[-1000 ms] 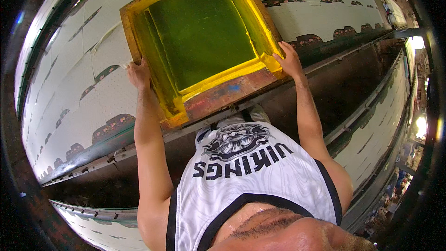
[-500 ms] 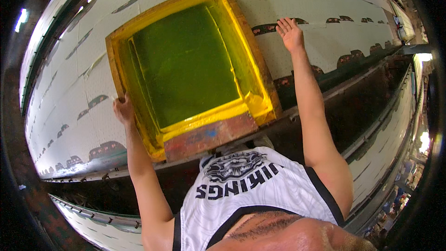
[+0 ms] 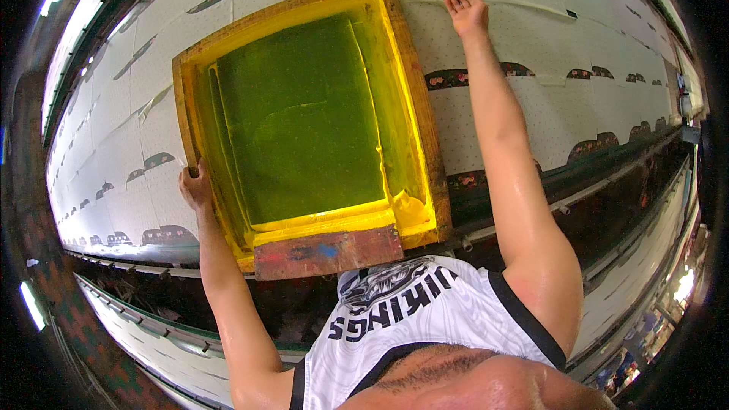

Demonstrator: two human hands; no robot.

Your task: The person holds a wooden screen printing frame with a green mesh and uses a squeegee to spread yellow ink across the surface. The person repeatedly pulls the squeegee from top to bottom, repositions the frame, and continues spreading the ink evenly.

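Note:
A wooden screen-printing frame [image 3: 288,11] lies on the fabric-covered table, its inner sides coated with yellow ink and its mesh [image 3: 304,114] looking dark green. My left hand [image 3: 196,188] has its fingers curled over the frame's left edge. Across the near end of the frame rests a squeegee [image 3: 326,253] with a reddish, paint-stained wooden board. A thick band of yellow ink [image 3: 323,217] runs along it. Beyond the frame's upper right side, my right hand [image 3: 467,12] is raised, fingers stretched out, holding nothing.
Pale dotted fabric [image 3: 524,42] with dark floral printed shapes [image 3: 482,76] covers the long table. A rail [image 3: 562,208] with stubby pegs follows the table's near edge. Another long pale table [image 3: 152,342] lies behind me at the lower left.
My right hand has moved farther up, away from me. The frame appears slightly turned and nearer to me, with the squeegee shifted left in view. My left hand keeps its hold.

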